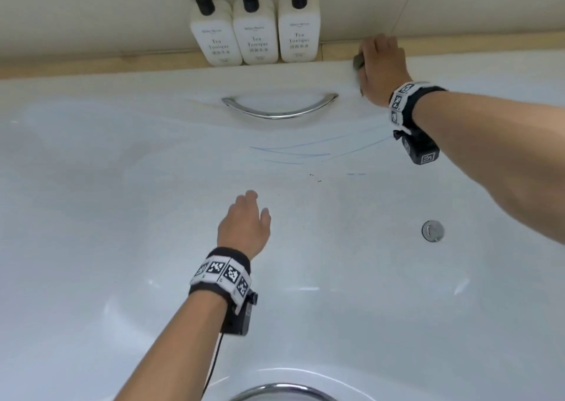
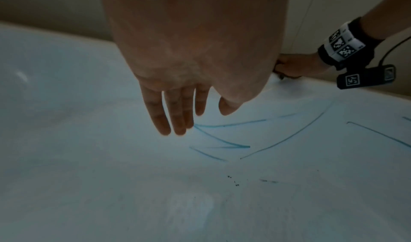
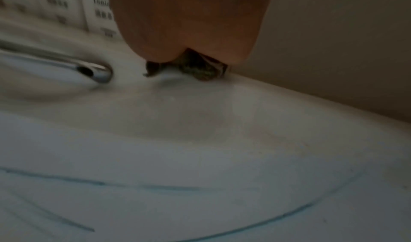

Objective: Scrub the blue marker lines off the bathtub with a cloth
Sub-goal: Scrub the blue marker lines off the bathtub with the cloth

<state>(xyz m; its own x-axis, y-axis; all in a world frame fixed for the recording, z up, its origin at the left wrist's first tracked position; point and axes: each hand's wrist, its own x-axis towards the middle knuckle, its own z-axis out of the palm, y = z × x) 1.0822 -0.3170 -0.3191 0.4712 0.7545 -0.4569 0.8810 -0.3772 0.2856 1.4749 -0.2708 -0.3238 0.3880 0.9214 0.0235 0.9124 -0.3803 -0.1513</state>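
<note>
Item, as I read it: my right hand [image 1: 380,67] closes on the dark cloth [image 1: 358,61] at the bathtub [image 1: 122,186] rim, presumably collecting it, left hand [image 1: 246,224] spread and empty above the blue marker lines [image 1: 293,153], unscrubbed below the handle [image 1: 279,111].

Both forearms are bare, with no sleeves. Each wrist carries a black fabric band [image 1: 220,278] faced with a row of white square tiles printed with black-and-white fiducial markers; the right wrist band [image 1: 404,100] is of the same type. A small black camera module [image 1: 420,151] bearing its own marker label hangs under each band, and a thin black cable [image 1: 214,361] runs from the left unit along the forearm.
</note>
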